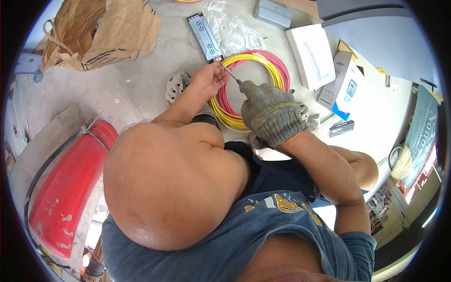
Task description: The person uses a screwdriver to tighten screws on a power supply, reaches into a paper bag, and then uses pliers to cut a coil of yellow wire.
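The right hand (272,113), in a grey-green knitted glove, is closed around a slim screwdriver (230,73), its forearm reaching up from about 5 o'clock and its index finger laid towards the shaft, which points to 10 o'clock. The bare left hand (211,81) comes in from 8 o'clock, palm partly turned up and fingers curled beside the terminal end of the power supply (205,36); whether they pinch anything I cannot tell. That power supply, between 10 and 11 o'clock from the glove, lies slantwise on the floor (150,89), a long silvery metal case with patterned vent holes and a reddish terminal strip at its near end. Yellow and red coils of wire (282,73) lie just beside it, partly behind both hands. At 1 o'clock an open white box (311,58) shows a pale interior with a long recess; at 2 o'clock stands a printed carton (339,87). Out at 10 o'clock, a crumpled brown paper bag (127,33) gapes open, something dark inside too unclear to name.
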